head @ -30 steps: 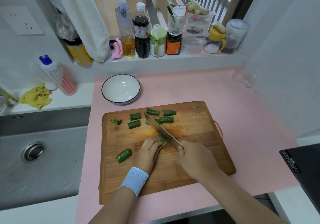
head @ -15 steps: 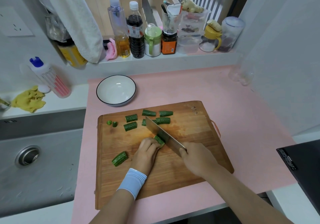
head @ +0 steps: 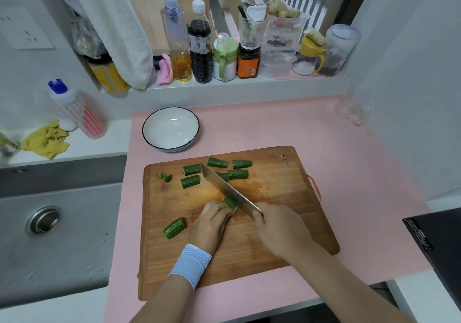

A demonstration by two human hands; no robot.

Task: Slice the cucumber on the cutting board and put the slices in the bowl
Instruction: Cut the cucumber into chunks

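Caution: left hand [head: 212,225] holds the cucumber [head: 230,201], right hand [head: 279,230] grips the knife [head: 229,190] at the cutting board [head: 287,190] centre; blade slip may cut fingertips [head: 225,211]

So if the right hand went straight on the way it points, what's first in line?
Probably the cucumber piece held by the left hand, just ahead of the right hand; depth is unclear.

My left hand [head: 212,225], a pale blue band [head: 190,264] on its wrist, curls its fingers [head: 219,210] onto a cucumber piece [head: 230,201] while my right hand [head: 282,230] grips the knife [head: 216,181] by its handle, both bare forearms reaching in from the lower edge and angling toward each other
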